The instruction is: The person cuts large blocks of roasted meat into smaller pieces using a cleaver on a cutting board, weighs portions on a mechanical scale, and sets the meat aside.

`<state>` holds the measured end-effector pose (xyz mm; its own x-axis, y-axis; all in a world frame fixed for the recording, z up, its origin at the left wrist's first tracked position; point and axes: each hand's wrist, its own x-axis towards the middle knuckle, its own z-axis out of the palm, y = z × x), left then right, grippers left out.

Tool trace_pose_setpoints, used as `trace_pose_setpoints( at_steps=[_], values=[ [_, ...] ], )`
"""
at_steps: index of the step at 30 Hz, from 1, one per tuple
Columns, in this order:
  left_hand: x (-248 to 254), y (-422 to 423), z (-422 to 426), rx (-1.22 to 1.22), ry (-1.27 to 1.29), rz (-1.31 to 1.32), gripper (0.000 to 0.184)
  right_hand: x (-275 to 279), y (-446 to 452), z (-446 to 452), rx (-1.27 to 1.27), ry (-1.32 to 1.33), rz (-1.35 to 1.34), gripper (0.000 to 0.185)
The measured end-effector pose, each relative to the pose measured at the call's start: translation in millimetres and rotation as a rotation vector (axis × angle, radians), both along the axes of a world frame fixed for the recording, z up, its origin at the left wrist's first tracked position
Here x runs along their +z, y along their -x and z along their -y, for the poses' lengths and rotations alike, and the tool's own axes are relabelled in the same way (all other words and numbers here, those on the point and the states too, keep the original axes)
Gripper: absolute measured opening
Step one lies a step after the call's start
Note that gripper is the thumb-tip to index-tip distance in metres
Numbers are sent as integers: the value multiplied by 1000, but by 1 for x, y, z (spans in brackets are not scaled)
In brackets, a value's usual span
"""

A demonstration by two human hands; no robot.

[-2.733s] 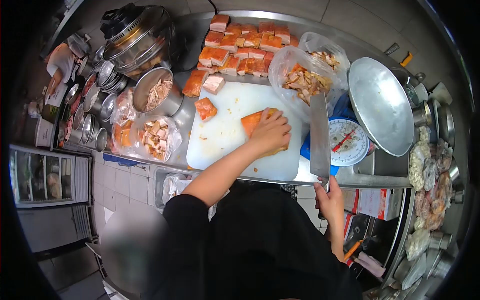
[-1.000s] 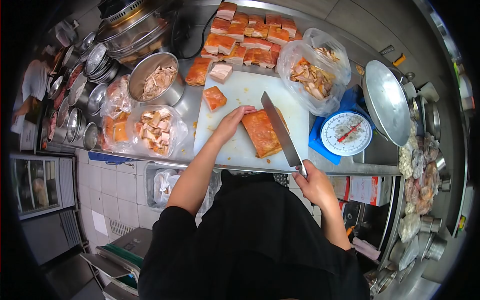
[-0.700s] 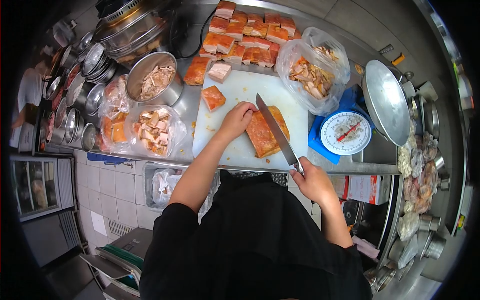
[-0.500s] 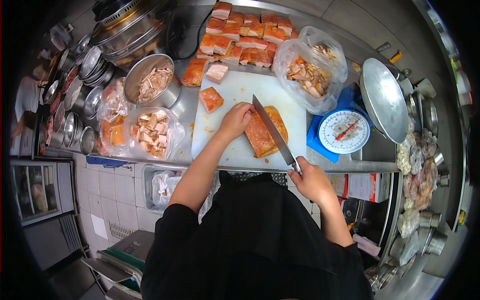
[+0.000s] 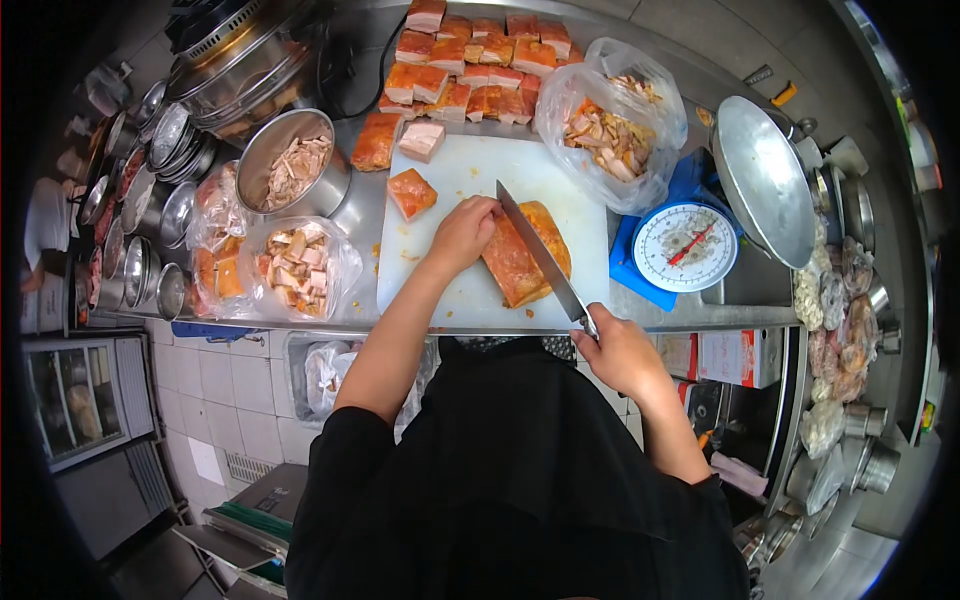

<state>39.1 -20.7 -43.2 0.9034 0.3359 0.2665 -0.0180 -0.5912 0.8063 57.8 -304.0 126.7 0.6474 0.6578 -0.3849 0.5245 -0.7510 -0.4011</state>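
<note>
A slab of roast pork (image 5: pixel 515 268) with reddish-brown skin lies on the white cutting board (image 5: pixel 415 297). Across its top rests the blade of a kitchen knife (image 5: pixel 545 262), pointing away from me. My right hand (image 5: pixel 618 352) is closed around the knife's handle, near the counter's front edge. At the slab's upper left corner, my left hand (image 5: pixel 466 232) grips the meat with bent fingers; the fingertips are partly hidden. A smaller square pork piece (image 5: pixel 411 194) sits on the board left of that hand, and a pale-sided block (image 5: pixel 422 141) is at the board's far left corner.
Several roast pork blocks (image 5: pixel 475 75) are lined up behind the board. Plastic bags of cut pieces stand right (image 5: pixel 612 135) and left (image 5: pixel 300 270). A steel pot (image 5: pixel 330 185) of meat is at left; a blue scale (image 5: pixel 686 247) and a metal pan (image 5: pixel 763 180) are at right.
The whole view has shifted slightly, with the counter items now a little farther left and up. Both hands, the knife and the slab keep nearly the same positions relative to each other.
</note>
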Motion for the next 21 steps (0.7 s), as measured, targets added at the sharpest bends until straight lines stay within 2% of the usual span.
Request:
trace_pose_setpoints(
  at_steps=[8, 10, 11, 13, 17, 21],
  values=[
    [-3, -1, 1, 1, 2, 23, 19, -5, -2, -3, 19, 55, -11, 29],
    [1, 1, 7, 99, -169, 38, 17, -8, -3, -3, 13, 70, -30, 32],
    [2, 6, 15, 95, -163, 35, 17, -9, -4, -3, 8, 81, -48, 35],
    [18, 23, 45, 244, -256, 102, 19, -5, -6, -8, -1, 116, -77, 37],
    [-4, 32, 77, 336, -381, 172, 28, 6, -12, -18, -16, 169, -135, 43],
    [-17, 29, 77, 299, -251, 168, 32, 18, -16, -35, 9, 197, -106, 32]
  ],
)
